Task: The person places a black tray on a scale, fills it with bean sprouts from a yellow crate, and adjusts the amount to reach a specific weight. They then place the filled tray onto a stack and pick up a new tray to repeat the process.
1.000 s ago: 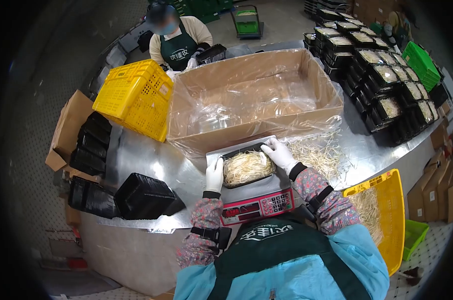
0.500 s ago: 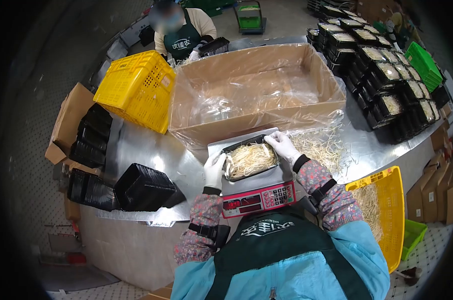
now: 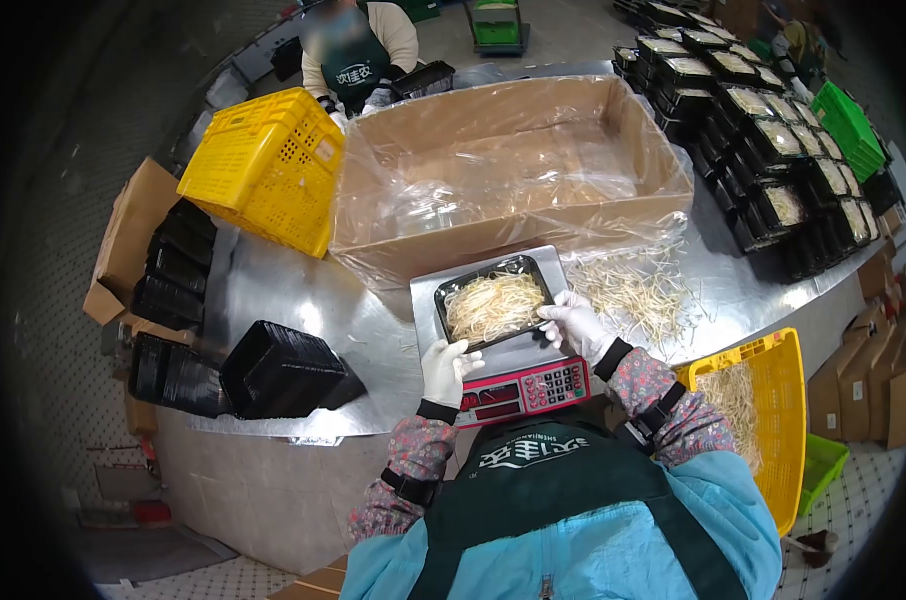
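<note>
Tray (image 3: 521, 266), gloved fingers (image 3: 556, 313) at both near corners

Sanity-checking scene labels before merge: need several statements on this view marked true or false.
1. The black tray sits on the scale. True.
2. Both hands are bare. False: the left hand and right hand wear white gloves.
3. Loose pale strands lie on the table to the right of the scale. True.
4. The big carton is packed with trays. False: the carton shows clear plastic lining and no trays.
5. Stacked filled trays stand at the table's left end. False: the filled trays are on the right.
</note>
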Available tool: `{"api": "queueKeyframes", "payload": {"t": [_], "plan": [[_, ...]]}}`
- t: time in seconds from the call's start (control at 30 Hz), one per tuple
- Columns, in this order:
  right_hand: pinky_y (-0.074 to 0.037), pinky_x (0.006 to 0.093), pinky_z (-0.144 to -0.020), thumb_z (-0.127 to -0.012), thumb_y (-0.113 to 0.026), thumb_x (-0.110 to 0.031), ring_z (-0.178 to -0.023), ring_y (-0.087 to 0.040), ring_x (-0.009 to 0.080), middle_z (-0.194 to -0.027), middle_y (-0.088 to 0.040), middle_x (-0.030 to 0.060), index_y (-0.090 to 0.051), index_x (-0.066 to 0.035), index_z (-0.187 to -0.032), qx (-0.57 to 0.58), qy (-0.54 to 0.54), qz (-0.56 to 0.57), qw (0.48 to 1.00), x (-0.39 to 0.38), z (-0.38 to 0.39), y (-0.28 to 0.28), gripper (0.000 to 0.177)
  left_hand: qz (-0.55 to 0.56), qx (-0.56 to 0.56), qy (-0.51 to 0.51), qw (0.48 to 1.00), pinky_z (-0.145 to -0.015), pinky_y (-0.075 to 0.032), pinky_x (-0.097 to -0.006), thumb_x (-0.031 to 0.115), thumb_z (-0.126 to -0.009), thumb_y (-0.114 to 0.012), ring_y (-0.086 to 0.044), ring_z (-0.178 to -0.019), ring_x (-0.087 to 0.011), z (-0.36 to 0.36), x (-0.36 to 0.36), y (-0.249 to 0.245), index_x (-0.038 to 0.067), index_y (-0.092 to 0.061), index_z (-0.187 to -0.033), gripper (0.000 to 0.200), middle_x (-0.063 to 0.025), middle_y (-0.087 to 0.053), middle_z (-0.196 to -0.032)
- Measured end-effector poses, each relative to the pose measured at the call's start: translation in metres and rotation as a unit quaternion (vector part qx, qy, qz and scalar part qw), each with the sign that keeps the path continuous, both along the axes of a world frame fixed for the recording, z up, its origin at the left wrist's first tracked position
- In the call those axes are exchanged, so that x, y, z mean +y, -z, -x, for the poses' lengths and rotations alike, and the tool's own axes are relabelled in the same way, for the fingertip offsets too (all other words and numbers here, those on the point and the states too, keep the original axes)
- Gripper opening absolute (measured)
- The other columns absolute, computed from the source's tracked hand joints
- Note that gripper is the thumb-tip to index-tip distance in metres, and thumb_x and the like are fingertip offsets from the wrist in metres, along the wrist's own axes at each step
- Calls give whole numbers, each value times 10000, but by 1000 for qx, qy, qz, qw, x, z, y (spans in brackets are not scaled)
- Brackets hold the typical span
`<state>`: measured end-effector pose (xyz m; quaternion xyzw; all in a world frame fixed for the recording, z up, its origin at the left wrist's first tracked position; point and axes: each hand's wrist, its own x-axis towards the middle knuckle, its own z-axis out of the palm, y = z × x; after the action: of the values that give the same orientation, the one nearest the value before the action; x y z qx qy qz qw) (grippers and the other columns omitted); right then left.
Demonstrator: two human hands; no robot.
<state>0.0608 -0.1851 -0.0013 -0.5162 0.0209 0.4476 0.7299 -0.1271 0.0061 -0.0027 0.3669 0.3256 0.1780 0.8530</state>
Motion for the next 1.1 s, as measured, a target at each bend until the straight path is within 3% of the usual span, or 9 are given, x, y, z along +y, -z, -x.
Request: {"api": "queueKeyframes", "payload": {"t": [0.13,0.2,0.23,0.33,0.47,0.53,0.73,0.97,1.1], "plan": [[-497,350,-406,-926,-670,-203,-496,-647,218,-611,-636,127,-538,-91,-792,-198,-90,126,968,0,-12,-13,219,-36,77,-17,996,-559,-620,-389,148,-933,-643,-664,-638,-216,-6,-8,-16,59,-521,-923,151,-68,-606,-760],[-517,390,-488,-958,-627,-322,-530,-657,256,-607,-631,138,-586,-64,-786,-506,-178,292,792,-3,-21,-40,313,-11,97,4,995,-566,-621,-390,251,-968,-621,-670,-676,-215,-2,-12,-26,46,-529,-944,226,-70,-611,-782],[-522,432,-597,-966,-545,-482,-574,-652,311,-585,-608,133,-645,-46,-799,-684,-138,364,617,-2,-20,-58,477,-5,101,45,994,-573,-620,-398,350,-978,-605,-683,-728,-232,2,-12,-18,43,-536,-960,315,-88,-617,-828],[-527,443,-716,-939,-549,-523,-766,-683,306,-748,-679,139,-654,-58,-825,-651,-120,314,681,45,-12,-99,491,61,82,188,977,-642,-617,-419,526,-989,-498,-701,-820,-269,-5,-28,-13,14,-559,-1069,522,-154,-655,-995],[-389,523,-990,-937,-508,-543,-1184,-546,332,-1298,-587,181,-561,-76,-1293,-834,-67,203,508,125,7,-49,589,89,-2,243,966,-713,-611,-443,543,-1016,-388,-688,-949,-285,-34,-44,-5,-17,-558,-1158,602,-164,-669,-1061],[-400,521,-972,-946,-483,-552,-1137,-562,351,-1328,-567,190,-439,-84,-1432,-822,-145,248,491,134,11,-31,675,64,15,191,979,-716,-611,-473,395,-1036,-366,-686,-942,-309,-39,-48,-8,-6,-532,-1195,463,-174,-662,-1077],[-468,462,-856,-959,-448,-555,-896,-662,318,-922,-693,131,-656,-76,-1154,-739,-219,273,575,142,-3,-43,557,71,31,200,977,-716,-599,-453,399,-1023,-415,-686,-922,-317,-40,-42,-5,-49,-532,-1204,497,-186,-661,-1094],[-492,439,-910,-909,-553,-563,-1029,-643,379,-1063,-689,204,-707,-95,-1130,-572,-293,211,736,33,-58,-38,540,-97,99,203,969,-509,-582,-377,390,-1019,-463,-655,-559,-271,-21,-37,-2,-121,-568,-950,526,-205,-652,-772],[-510,341,-826,-934,-648,-354,-901,-660,186,-979,-724,136,-680,6,-1121,-437,-179,105,875,-40,-63,-3,407,-124,112,258,952,-523,-582,-362,412,-1026,-461,-666,-596,-267,-34,-51,-17,-87,-564,-1010,509,-198,-662,-809]]}}
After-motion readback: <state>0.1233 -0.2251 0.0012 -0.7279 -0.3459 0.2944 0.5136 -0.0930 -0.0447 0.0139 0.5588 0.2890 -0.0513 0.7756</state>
